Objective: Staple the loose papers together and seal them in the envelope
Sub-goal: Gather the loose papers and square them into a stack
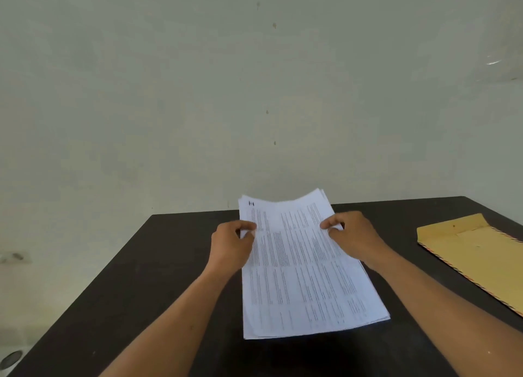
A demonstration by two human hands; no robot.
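A stack of white printed papers [300,269] is tilted over the middle of the dark table, its near edge low and its far end lifted and slightly bowed. My left hand [232,243] pinches the stack's left edge near the far end. On the opposite side my right hand [352,235] pinches the right edge at about the same height. A brown envelope [478,252] with striped borders lies flat at the right, apart from both hands. No stapler is in view.
The dark table [135,291] reaches back to a pale wall [254,93]. Its left edge runs diagonally toward the lower left, where a light floor with a small round dark object [11,359] shows.
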